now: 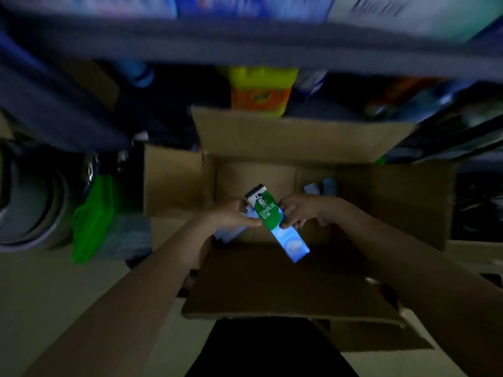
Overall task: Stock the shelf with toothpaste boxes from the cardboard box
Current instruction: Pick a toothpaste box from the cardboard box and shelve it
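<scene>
A green, white and blue toothpaste box (275,221) is held over the open cardboard box (272,148) on the floor. My left hand (234,216) pinches its left edge and my right hand (302,210) pinches its right edge. More pale toothpaste boxes (321,187) lie inside the carton at the far right, and another (228,235) shows under my left hand. The grey shelf (245,47) runs across the top of the view, blurred, with packaged goods on it.
A yellow and orange bottle (258,88) stands on the lower shelf behind the carton. A green bag (94,216) hangs at the left beside round grey basins (30,208). The carton's near flap (272,281) lies open toward me.
</scene>
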A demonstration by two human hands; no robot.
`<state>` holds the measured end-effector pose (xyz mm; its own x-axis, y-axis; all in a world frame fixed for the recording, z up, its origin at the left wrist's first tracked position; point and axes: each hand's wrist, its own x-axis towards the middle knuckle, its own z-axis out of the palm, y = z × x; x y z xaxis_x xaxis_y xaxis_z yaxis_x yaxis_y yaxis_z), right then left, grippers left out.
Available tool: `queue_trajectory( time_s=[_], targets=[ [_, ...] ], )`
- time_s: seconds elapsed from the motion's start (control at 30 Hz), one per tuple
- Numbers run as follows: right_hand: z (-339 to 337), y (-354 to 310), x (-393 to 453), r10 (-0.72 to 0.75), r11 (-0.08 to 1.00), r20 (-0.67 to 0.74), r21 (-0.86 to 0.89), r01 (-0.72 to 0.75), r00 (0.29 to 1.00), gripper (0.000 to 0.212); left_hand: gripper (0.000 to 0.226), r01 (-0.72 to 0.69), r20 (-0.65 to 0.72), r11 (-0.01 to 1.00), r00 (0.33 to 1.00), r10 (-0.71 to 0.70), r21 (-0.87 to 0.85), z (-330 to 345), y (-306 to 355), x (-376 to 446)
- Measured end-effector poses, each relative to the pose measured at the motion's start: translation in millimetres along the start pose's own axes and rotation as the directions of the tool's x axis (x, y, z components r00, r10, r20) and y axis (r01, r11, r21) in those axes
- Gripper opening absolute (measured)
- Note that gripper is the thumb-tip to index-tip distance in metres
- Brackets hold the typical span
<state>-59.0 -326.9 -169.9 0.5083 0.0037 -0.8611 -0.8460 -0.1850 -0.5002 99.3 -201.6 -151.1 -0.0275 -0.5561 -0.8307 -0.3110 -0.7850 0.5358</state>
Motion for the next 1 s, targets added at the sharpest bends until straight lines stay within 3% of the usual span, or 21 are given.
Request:
queue_trajectory(
  time_s=[0.03, 0.1, 0.23, 0.37, 0.47, 0.57, 0.63, 0.7, 0.77, 0.9, 1.0],
  targets=[
    [-14, -17, -37, -0.02, 0.996, -0.011, 0.086, 0.02, 1.0, 0.012, 0.022, -0.05, 0.058, 0.983, 0.996, 0.061, -0.175, -7, 26, -22],
    [-38, -46, -99, -0.095, 0.982, -0.052, 0.16, 0.102, 0.994, 0.019, 0.014, -0.161, 0.07, 0.936, 0.979, 0.192, -0.314, -24, 77, -62],
    [-85, -109, -231, -0.18, 0.977, -0.279, 0.059, 0.204, 0.943, 0.016, 0.032, -0.372, 0.004, 0.905, 0.924, 0.381, -0.206, -65, 189, -146],
    [-108, -153, -343, -0.319, 0.945, -0.443, -0.088, 0.314, 0.838, 0.015, 0.02, -0.558, -0.003, 0.828, 0.83, 0.558, -0.051, -88, 288, -221],
    [-117, -165, -399, -0.396, 0.9, -0.638, -0.127, 0.417, 0.66, 0.017, 0.012, -0.668, -0.084, 0.743, 0.739, 0.669, 0.035, -88, 346, -262],
    [-133, -172, -435, -0.399, 0.854, -0.843, -0.199, 0.481, 0.361, 0.015, 0.011, -0.755, -0.253, 0.655, 0.63, 0.735, 0.023, -84, 393, -283],
    [-144, -176, -449, -0.375, 0.895, -0.905, -0.296, 0.335, 0.203, 0.027, 0.008, -0.799, -0.328, 0.599, 0.551, 0.767, 0.058, -80, 420, -286],
    [-156, -177, -457, -0.342, 0.936, -0.935, -0.33, 0.125, 0.09, 0.049, 0.012, -0.817, -0.37, 0.563, 0.488, 0.79, 0.123, -74, 444, -284],
    [-171, -175, -461, -0.307, 0.95, -0.951, -0.306, 0.058, 0.02, 0.056, 0.023, -0.828, -0.408, 0.534, 0.434, 0.803, 0.171, -69, 463, -277],
    [-223, -166, -466, -0.184, 0.954, -0.981, -0.193, 0.229, -0.059, 0.047, 0.021, -0.878, -0.526, 0.469, 0.356, 0.773, 0.094, -76, 493, -251],
    [-266, -161, -464, -0.111, 0.968, -0.992, -0.122, 0.221, -0.06, 0.047, 0.033, -0.821, -0.661, 0.544, 0.312, 0.682, 0.174, -97, 517, -226]
  ],
)
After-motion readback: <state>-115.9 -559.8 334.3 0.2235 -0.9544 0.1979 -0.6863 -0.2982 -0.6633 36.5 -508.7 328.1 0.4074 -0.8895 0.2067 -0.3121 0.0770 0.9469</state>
